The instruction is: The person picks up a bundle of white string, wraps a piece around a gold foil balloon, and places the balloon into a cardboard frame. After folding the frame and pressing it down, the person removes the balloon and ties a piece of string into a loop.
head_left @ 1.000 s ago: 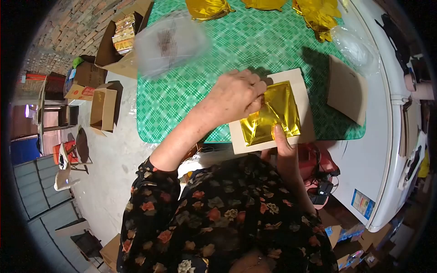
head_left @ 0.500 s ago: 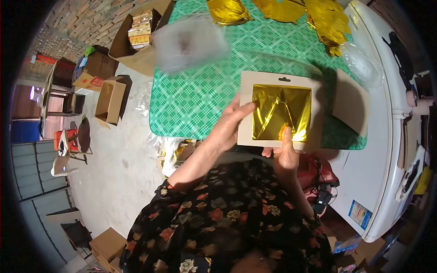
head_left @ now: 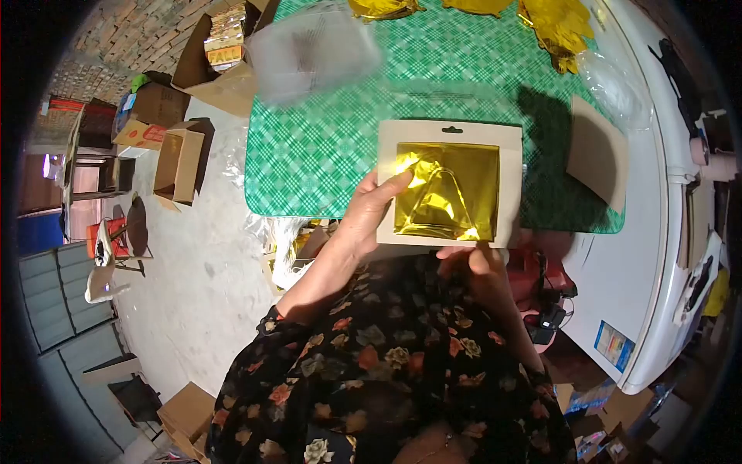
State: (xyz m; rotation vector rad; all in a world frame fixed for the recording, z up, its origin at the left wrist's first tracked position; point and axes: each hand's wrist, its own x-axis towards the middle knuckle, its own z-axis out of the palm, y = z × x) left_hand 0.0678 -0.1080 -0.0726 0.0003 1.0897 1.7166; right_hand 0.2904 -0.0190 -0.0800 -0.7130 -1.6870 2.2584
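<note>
A beige cardboard packet (head_left: 510, 185) with a hang hole at its top is held up over the front edge of the table. Folded gold foil (head_left: 456, 185) shows in its square middle. My left hand (head_left: 367, 213) grips the packet's left edge, thumb in front and fingers behind. At the bottom edge, my right hand (head_left: 483, 267) has its fingers curled against the packet, partly hidden. Beyond the packet, a stack of clear plastic bags (head_left: 313, 58) lies on the green checked tablecloth (head_left: 309, 155).
Gold foil pieces (head_left: 556, 31) lie along the far side of the table. A loose card (head_left: 595, 155) and a crumpled clear bag (head_left: 614, 89) are at the right, beside a white appliance (head_left: 645, 309). Open cardboard boxes (head_left: 179, 166) stand on the floor at left.
The packet has shifted left in view with both hands. My right thumb has slid off the foil front down to the bottom edge. The table view has shifted slightly upward.
</note>
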